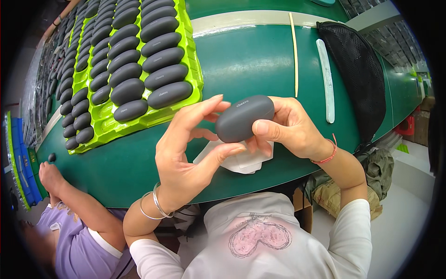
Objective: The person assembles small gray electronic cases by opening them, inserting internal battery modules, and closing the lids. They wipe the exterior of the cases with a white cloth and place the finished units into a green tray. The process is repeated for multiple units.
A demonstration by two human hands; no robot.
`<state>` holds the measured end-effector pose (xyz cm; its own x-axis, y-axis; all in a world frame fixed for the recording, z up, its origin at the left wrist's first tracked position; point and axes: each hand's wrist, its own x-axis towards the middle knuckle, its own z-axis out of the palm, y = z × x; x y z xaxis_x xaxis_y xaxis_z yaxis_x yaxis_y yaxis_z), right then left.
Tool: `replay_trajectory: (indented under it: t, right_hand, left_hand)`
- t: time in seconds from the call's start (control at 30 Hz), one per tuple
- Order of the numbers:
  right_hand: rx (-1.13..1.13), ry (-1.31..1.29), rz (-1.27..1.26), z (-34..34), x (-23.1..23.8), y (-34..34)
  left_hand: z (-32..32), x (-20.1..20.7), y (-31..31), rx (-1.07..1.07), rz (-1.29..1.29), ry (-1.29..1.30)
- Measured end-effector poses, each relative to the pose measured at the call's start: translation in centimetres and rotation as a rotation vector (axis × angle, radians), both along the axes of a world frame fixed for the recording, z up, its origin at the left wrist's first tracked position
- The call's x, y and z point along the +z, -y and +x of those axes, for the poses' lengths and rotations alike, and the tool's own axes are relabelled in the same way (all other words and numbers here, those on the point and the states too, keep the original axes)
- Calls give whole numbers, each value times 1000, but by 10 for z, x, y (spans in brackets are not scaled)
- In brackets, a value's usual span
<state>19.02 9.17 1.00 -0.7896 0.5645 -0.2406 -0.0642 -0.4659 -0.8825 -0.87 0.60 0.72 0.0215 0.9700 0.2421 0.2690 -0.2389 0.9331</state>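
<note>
A dark grey, smooth oval case [244, 118] with small light lettering is raised above the table's front edge. My right hand [292, 128] grips its right end, thumb on the near face and fingers behind. Around the case's left end, my left hand [190, 149] is held open, thumb and fingers apart; whether a fingertip touches the case I cannot tell. Beneath the hands lies a white folded cloth or paper [246, 162], partly hidden. To the left, a bright green tray [197, 76] holds rows of similar dark oval cases [165, 76].
On the green table [251, 56] lie a thin wooden stick [294, 56], a pale flat strip [326, 81] and a black mesh pouch [355, 79]. At left, another person's hand [51, 179] rests near a small dark piece [52, 157]. Blue bins [23, 158] stand beyond.
</note>
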Motion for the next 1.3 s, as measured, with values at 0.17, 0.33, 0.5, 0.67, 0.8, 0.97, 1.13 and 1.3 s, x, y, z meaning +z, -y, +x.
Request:
replay_trajectory:
  t: [0.17, 0.33, 0.5, 0.67, 0.8, 0.97, 1.13, 1.3]
  right_hand:
    - [19, -50, -3, 1, -6, 2]
    - [61, -78, -105, 0, -7, 2]
    - [62, -88, -121, 0, -6, 2]
    - [38, -62, -121, -1, -1, 1]
    - [34, -46, -75, 0, -1, 2]
    - [-125, -109, 177, -8, -10, 13]
    - [-142, -76, 138, -1, -9, 16]
    - [-118, -29, 44, 1, -5, 12]
  left_hand:
    - [-1, -4, -3, -69, 94, -100]
    - [-4, -4, -3, -15, 166, -193]
    - [-3, -3, -4, 2, 219, -240]
    - [-3, -4, -5, 0, 210, -224]
    - [-3, -4, -3, 2, 198, -228]
    - [4, -4, -3, 30, 331, -328]
    - [4, -1, -2, 30, 346, -311]
    - [2, -2, 0, 7, 213, -216]
